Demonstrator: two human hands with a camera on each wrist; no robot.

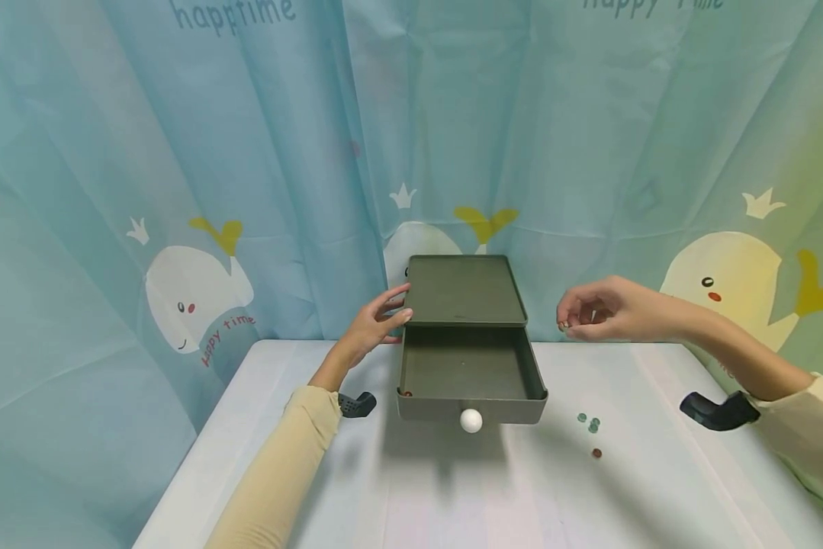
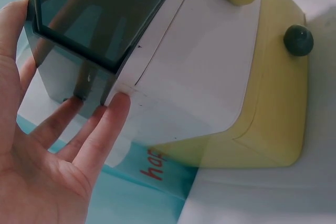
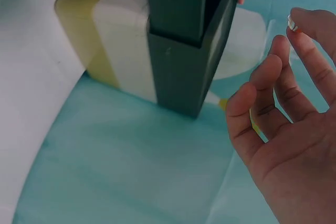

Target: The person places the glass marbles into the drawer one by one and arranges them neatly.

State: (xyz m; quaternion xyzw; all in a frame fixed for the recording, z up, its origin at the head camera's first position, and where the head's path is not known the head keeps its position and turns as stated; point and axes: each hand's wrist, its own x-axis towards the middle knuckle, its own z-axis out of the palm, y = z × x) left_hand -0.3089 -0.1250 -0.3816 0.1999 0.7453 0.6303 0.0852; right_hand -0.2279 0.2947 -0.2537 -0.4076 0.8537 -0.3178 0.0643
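A dark green drawer (image 1: 471, 412) with a white knob (image 1: 471, 420) is pulled out from the top tier of a small drawer cabinet (image 1: 462, 290). A tiny reddish bead-like piece (image 1: 407, 393) lies at its front left corner. My left hand (image 1: 370, 324) touches the cabinet's left side, fingers extended; the left wrist view shows its fingertips (image 2: 122, 103) against the side. To the right of the cabinet, my right hand (image 1: 599, 309) is raised, pinching a small whitish-orange piece (image 3: 292, 23) between thumb and index finger. Its exact kind is too small to tell.
Three small green pieces (image 1: 593, 428) and a reddish-brown one (image 1: 596, 453) lie on the white table (image 1: 301, 488), right of the drawer. White and yellow tiers (image 2: 278, 103) with knobs sit below the green one. A blue printed curtain (image 1: 301, 152) hangs behind.
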